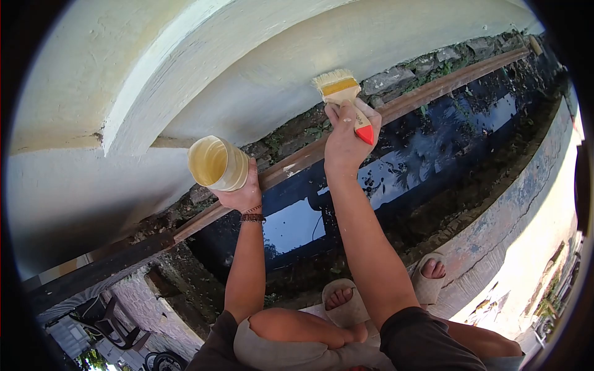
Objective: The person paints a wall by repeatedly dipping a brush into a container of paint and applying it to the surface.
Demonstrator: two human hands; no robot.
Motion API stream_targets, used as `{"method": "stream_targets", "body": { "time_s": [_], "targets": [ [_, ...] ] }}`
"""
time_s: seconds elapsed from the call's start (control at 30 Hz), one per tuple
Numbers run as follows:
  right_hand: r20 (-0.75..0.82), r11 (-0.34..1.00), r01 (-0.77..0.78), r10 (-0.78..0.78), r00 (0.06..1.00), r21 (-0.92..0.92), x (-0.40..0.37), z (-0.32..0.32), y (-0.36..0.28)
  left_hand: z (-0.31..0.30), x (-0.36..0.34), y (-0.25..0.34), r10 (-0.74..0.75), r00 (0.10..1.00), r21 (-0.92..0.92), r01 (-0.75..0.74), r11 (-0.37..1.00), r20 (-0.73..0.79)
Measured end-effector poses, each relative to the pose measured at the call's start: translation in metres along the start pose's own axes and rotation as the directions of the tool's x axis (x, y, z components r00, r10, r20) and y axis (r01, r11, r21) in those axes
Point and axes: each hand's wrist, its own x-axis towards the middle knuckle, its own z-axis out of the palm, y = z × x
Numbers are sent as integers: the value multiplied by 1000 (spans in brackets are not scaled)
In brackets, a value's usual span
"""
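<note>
My right hand [348, 139] is closed around the handle of a wide paintbrush [341, 90], which has pale bristles, a yellow band and a red handle tip. Its bristles point up at the lower part of the wall [272, 68], right at the painted surface. In my left hand [244, 190] is a cut-off plastic container [230, 166], tilted with its mouth facing the wall. Cream-yellow paint [209, 159] coats its inside. A dark beaded bracelet [252, 217] circles my left wrist.
A long wooden beam [433, 86] runs along the wall's foot, above dark water [396, 173] in a pond. Mossy stones [388, 80] line the wall base. My sandalled feet [339, 302] are at the curved pond rim [495, 216]. At lower left are a dark chair [114, 324] and a wheel [166, 360].
</note>
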Motion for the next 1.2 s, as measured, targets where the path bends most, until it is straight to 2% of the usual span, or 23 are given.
{"method": "stream_targets", "body": {
  "time_s": [0.03, 0.07, 0.1, 0.17, 0.2, 0.23, 0.3, 0.37, 0.43, 0.47, 0.5, 0.57, 0.63, 0.7, 0.73, 0.77, 0.83, 0.87, 0.9, 1.0, 1.03, 1.1, 1.2],
  "targets": [
    [-2, 996, 84, -84, 996, 18, 3, 6, -3, 0, 0, 1, -1, 1000, -1, 1, 1000, 0],
    [10, 988, 143, -142, 990, -55, 8, 9, -3, 1, 1, 1, 0, 1000, 38, 0, 999, -5],
    [15, 988, 144, -144, 990, -57, 11, 8, 6, 0, 1, 2, -1, 1000, 79, 2, 997, -8],
    [167, 907, 209, -157, 973, -367, 14, -1, 29, -1, 0, -4, 5, 1000, 68, -5, 998, -1],
    [295, 782, 354, -226, 928, -514, 11, -8, 35, -2, 0, -7, 15, 1000, 60, -15, 998, 7],
    [301, 779, 358, -227, 926, -515, 9, -7, 29, -1, 0, -5, 10, 1000, 57, -10, 998, 4],
    [82, 988, 25, -13, 997, -154, 6, 4, 8, -2, 0, -1, -19, 1000, 112, 20, 994, -5],
    [29, 987, 75, -72, 997, -145, 12, 8, 4, -1, 0, -1, -5, 1000, 111, 6, 994, -14],
    [112, 975, 117, -97, 989, -189, 17, 10, 8, -2, 0, 0, 13, 1000, 103, -11, 995, -23],
    [259, 866, 316, -227, 939, -387, 16, 8, 14, -2, 1, 1, -2, 1000, 95, 4, 996, -21],
    [262, 863, 323, -233, 936, -387, 13, 4, 18, 0, 1, 2, -17, 1000, 85, 18, 996, -18],
    [222, 961, -37, 100, 970, -273, -7, 8, 8, 1, 1, 0, -19, 1000, 56, 20, 998, -18],
    [183, 960, -27, 81, 980, -279, -7, 4, 20, 1, 0, -2, -19, 1000, 35, 19, 999, -15],
    [81, 881, 199, -181, 980, -429, 2, 3, 41, -1, -1, -1, 2, 1000, 108, 1, 994, -25],
    [93, 956, 72, -47, 995, -285, -2, 12, 37, -2, -1, -1, 3, 1000, 111, 0, 994, -23],
    [91, 956, 72, -48, 995, -283, -13, 25, 26, -2, 0, 0, 4, 1000, 111, -1, 994, -23],
    [221, 999, -14, 25, 975, -48, -42, 39, 1, 1, 0, 0, 2, 1000, 107, 0, 994, -21],
    [307, 998, 44, -53, 950, 36, -52, 32, -4, 1, -1, -2, -19, 999, 93, 21, 995, -28],
    [305, 998, 46, -55, 951, 35, -56, 27, -4, 2, -1, -4, -37, 999, 78, 40, 996, -36],
    [36, 990, -120, 123, 992, -71, -51, 11, 17, 1, -1, -1, -39, 998, 127, 44, 991, -42],
    [37, 990, -122, 125, 992, -70, -49, 17, 18, -1, -1, -1, -38, 998, 128, 43, 991, -43],
    [152, 987, -154, 145, 978, 51, -49, 32, 22, -1, 0, 0, -15, 999, 220, 26, 975, -49],
    [300, 982, -128, 80, 951, 142, -84, 38, -23, 0, 1, 0, -41, 998, 180, 48, 982, -42]
  ]
}}
